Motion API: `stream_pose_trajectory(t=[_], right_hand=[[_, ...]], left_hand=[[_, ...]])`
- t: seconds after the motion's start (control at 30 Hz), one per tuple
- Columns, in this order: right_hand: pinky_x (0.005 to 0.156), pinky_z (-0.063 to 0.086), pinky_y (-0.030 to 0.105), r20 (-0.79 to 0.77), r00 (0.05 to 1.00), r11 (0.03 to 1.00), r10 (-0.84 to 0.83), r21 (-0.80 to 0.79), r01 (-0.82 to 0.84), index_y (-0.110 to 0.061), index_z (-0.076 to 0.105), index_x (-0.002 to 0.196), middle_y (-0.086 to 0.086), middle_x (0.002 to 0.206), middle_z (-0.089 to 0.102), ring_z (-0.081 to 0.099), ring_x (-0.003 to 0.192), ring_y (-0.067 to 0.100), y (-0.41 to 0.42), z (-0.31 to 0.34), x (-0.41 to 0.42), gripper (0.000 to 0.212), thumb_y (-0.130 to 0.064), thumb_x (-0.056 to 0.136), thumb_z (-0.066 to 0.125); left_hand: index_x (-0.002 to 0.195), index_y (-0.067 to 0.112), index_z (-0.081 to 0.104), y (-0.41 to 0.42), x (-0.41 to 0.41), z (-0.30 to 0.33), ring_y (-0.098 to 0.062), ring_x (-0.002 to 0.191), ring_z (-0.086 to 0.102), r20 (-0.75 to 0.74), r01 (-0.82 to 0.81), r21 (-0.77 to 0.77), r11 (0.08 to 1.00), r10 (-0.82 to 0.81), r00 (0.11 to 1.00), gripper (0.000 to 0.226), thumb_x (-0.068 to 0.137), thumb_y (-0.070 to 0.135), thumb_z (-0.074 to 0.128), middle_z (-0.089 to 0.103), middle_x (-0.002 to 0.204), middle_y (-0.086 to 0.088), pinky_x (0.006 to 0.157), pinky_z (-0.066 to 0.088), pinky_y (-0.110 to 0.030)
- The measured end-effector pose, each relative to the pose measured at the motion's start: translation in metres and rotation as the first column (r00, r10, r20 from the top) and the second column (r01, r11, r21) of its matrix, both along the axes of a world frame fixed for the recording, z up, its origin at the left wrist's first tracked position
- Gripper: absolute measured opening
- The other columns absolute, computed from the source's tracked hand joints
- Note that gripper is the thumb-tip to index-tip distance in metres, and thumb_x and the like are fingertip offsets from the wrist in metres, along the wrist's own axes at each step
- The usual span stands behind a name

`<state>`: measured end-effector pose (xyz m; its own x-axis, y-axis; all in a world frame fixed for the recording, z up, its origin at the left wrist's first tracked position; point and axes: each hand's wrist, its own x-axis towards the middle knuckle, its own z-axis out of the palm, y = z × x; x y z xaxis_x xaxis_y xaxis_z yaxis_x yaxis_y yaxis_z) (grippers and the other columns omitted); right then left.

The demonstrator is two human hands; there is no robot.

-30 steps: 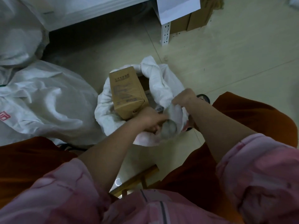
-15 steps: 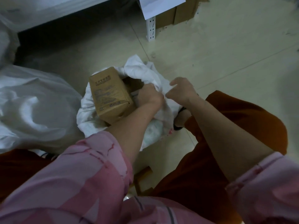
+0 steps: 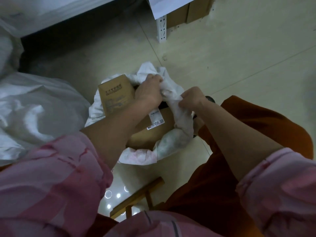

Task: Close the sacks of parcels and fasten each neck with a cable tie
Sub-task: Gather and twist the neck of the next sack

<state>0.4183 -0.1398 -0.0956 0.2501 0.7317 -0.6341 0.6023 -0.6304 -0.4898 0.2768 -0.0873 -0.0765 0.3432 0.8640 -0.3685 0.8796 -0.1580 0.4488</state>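
Observation:
A white woven sack stands open on the floor between my knees. Inside it are an upright cardboard box with printed text and a larger flat box with a white label. My left hand grips the sack's far rim, bunched at the top. My right hand pinches the same rim just to the right, with a twisted length of fabric hanging below it. No cable tie is visible.
Another large white sack lies on the floor at my left. A metal shelf post and cardboard boxes stand at the back. A wooden stool frame sits below me. Pale tiled floor stretches to the right.
Both hands moved from the sack's near edge up to its far rim. The fabric they hold has been pulled back, uncovering the labelled box inside.

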Motion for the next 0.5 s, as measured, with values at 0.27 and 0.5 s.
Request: stream_pose_trajectory(t=[0.27,0.5], right_hand=[[0.048,0.038,0.018,-0.407,0.908,0.995,-0.098,-0.046,0.087,-0.003,0.055,0.066,0.003,0.059,0.047,0.044,0.055,0.012,-0.009,-0.002,0.034,0.016,0.009,0.076,0.050],[0.092,0.050,0.035,0.029,0.996,0.996,-0.090,-0.011,0.090,0.006,0.065,0.111,0.017,0.116,0.064,0.061,0.108,0.027,0.006,-0.010,0.044,0.036,-0.009,0.079,0.072]], left_hand=[[0.104,0.019,0.065,0.048,0.004,-0.008,-0.026,0.104,0.056,-0.215,0.317,-0.073,0.945,-0.326,0.921,0.017,0.092,0.019,0.052,0.061,0.107,-0.005,0.081,0.043,-0.033],[0.086,0.013,0.065,0.100,-0.003,0.021,-0.021,0.080,0.055,-0.180,0.152,-0.234,0.960,-0.197,0.964,0.037,0.086,0.049,0.059,0.060,0.083,-0.004,0.069,0.044,-0.033]])
